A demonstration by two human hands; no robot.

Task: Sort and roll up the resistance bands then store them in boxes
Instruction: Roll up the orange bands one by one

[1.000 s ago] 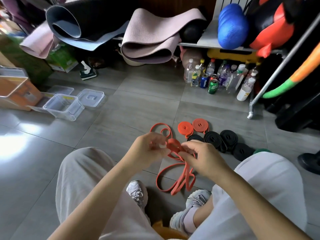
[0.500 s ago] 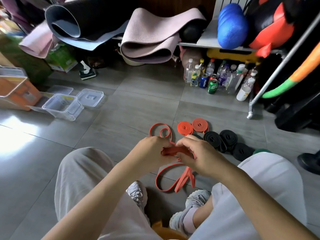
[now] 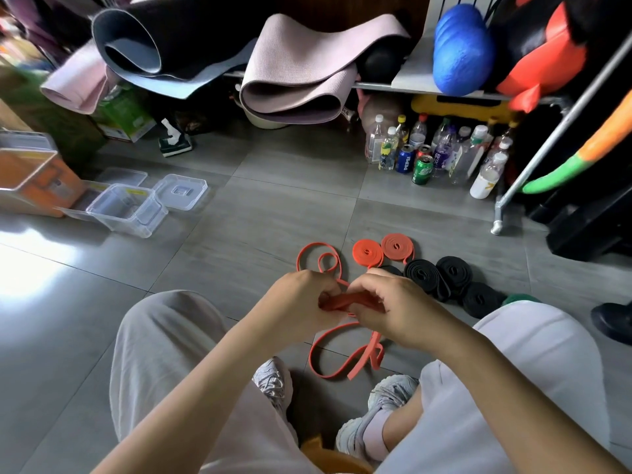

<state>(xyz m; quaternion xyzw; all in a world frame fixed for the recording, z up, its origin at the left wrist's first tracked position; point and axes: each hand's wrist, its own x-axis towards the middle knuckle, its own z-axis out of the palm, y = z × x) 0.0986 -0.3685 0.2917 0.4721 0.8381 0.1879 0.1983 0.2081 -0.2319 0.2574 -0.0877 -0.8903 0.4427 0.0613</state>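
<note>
Rolled: two orange coils (image 3: 383,249), black coils (image 3: 441,275).
Rolling: left hand (image 3: 301,304) and right hand (image 3: 393,306) pinch orange band (image 3: 345,301).
Left: boxes (image 3: 128,210) unfilled.

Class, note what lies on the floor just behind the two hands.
An orange band loop, two orange rolls and black rolls. The right hand covers part of one black roll.

Setting: storage corner of a home gym or fitness room. Evidence:
- rolled yoga mats (image 3: 301,77) heaped on a metal rack (image 3: 410,68)
- blue foam roller (image 3: 461,49) on its shelf
- drink bottles and cans (image 3: 441,152) clustered beneath, on the grey tiled floor (image 3: 239,217)
- clear plastic boxes (image 3: 128,208) toward the floor's left edge
- coiled resistance bands (image 3: 396,247) mid-floor
</note>
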